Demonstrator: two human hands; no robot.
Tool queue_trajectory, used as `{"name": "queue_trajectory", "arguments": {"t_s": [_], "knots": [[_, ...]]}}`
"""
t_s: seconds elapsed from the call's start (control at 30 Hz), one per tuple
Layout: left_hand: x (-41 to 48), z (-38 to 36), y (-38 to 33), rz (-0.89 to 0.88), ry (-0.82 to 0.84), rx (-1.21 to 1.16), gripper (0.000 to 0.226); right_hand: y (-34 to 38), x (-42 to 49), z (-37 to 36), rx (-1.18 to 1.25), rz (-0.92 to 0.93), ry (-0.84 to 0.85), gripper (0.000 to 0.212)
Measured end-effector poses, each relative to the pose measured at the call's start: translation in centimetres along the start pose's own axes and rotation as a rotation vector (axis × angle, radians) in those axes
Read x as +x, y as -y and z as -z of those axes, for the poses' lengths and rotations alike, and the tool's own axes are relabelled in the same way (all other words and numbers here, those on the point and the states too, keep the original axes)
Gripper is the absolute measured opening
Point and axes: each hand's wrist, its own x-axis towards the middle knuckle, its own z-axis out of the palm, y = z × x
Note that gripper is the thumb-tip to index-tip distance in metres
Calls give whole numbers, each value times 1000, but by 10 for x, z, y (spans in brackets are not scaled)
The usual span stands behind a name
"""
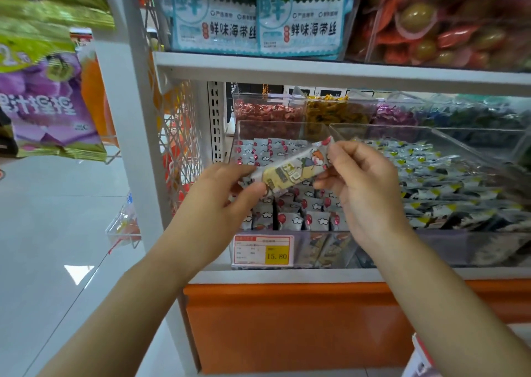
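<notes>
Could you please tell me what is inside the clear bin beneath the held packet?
The bin holds rows of grey packets with red balloons and clouds. The held packet, left hand and right hand cover the middle rows, which cannot be seen.

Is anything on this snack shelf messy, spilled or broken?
Nothing stands out. The only snack packet out of its clear bin is held by its ends between the left hand and right hand. The loose packets in the neighbouring bin lie in a heap, but none has spilled.
</notes>
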Motion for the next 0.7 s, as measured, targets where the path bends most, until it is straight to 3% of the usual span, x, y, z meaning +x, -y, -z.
{"name": "queue_trajectory", "arguments": {"t_s": [0.1, 0.23, 0.47, 0.6, 0.7], "knots": [[0, 0, -2, 148, 29, -390, 20, 1, -4, 3, 238, -180, 28, 9], [1, 2, -2, 345, 46, -804, 29, 0, -7, 10, 362, -345, 81, 12], [-1, 0, -5, 379, 98, -891, 39, -1, -9, 12, 469, -441, 80, 20], [0, 1, -6, 362, 131, -1018, 26, -3, -8, 13, 555, -497, 63, 26], [-1, 0, -4, 327, 143, -995, 21, -4, -7, 14, 552, -528, 35, 19]]}}
